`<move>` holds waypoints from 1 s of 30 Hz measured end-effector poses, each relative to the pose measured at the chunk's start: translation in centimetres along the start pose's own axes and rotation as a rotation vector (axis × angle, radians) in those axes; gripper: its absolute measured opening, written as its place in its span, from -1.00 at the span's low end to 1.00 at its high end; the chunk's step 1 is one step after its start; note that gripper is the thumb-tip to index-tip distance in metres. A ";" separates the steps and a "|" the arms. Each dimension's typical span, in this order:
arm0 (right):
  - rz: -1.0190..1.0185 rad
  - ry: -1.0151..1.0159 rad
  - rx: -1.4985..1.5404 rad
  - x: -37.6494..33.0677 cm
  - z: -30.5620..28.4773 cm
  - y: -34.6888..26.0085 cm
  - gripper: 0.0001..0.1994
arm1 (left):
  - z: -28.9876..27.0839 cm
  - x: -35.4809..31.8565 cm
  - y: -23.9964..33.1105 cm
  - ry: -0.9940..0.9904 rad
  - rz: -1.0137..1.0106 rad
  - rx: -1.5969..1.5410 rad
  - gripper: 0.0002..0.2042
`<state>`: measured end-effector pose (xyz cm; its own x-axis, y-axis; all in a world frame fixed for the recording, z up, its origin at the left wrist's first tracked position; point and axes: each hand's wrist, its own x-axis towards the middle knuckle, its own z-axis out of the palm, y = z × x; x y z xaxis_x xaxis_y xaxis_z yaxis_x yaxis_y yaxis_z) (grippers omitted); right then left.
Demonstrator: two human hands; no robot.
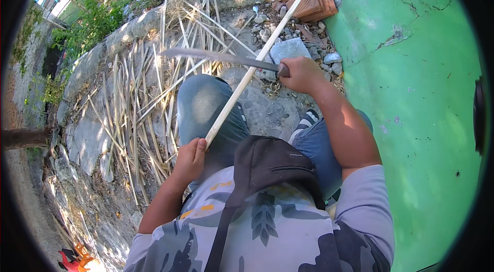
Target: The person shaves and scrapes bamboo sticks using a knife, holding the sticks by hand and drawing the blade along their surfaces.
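Note:
My left hand [192, 158] is closed round the near end of a long pale strip of wood or bamboo [239, 89], which slants up and away to the right. In my right hand [303, 75] is the dark handle of a long-bladed machete [216, 56]. Its blade points left and crosses the strip a little beyond my knees; whether the edge touches the strip I cannot tell. Many thin split strips [139, 112] lie in a loose heap on the ground to the left.
Beyond my right hand lie a grey concrete block [289, 51], loose stones and stacked orange roof tiles [311, 4]. A green painted floor [411, 118] spreads along the right. A low stone edge [141, 25] curves round the heap at the left and back.

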<state>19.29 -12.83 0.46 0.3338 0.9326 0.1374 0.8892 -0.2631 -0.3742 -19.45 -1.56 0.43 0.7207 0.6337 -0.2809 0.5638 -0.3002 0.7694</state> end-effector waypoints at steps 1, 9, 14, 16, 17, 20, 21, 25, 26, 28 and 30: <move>-0.008 -0.008 0.001 0.1 0.2 -1.5 -0.83 | -0.2 -0.3 0.0 -0.004 -0.010 -0.002 -0.49; -0.004 -0.154 -0.131 0.6 -0.9 0.4 -0.80 | -0.6 -0.2 0.4 -0.075 0.016 0.060 -0.52; 0.205 0.009 0.070 0.2 -1.0 0.2 -0.77 | -0.4 -0.1 0.1 -0.058 0.015 0.030 -0.59; 0.084 0.002 0.034 0.0 -0.6 -1.0 -0.77 | -0.4 -0.3 -0.7 -0.051 -0.035 -0.062 -0.58; -0.039 -0.003 -0.001 -0.1 -0.5 -1.8 -0.78 | -0.4 -0.5 -1.0 -0.053 -0.038 -0.061 -0.58; -0.087 -0.135 -0.064 0.0 -0.6 -2.6 -0.80 | -0.3 -0.7 -1.1 -0.042 -0.064 -0.104 -0.57; -0.094 -0.180 -0.100 0.2 -0.5 -2.6 -0.81 | -0.2 -0.5 -0.6 -0.027 -0.050 -0.081 -0.57; 0.028 -0.125 0.063 0.2 1.0 -0.2 -0.83 | 0.0 -0.1 -0.8 -0.045 -0.200 -0.332 -0.57; 0.054 -0.116 0.052 0.4 0.9 -0.3 -0.83 | 0.0 0.0 -0.9 -0.044 -0.200 -0.333 -0.57; 0.077 -0.109 0.043 0.5 0.9 -1.2 -0.84 | 0.1 0.1 -1.1 -0.044 -0.225 -0.371 -0.56; -0.095 -0.120 0.047 0.5 0.8 -2.8 -0.82 | 0.0 0.1 -1.8 -0.035 -0.192 -0.321 -0.56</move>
<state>16.68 -11.47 0.89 0.2066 0.9763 0.0643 0.8986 -0.1634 -0.4072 -20.43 -0.96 -0.94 0.6307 0.6301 -0.4530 0.5393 0.0639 0.8397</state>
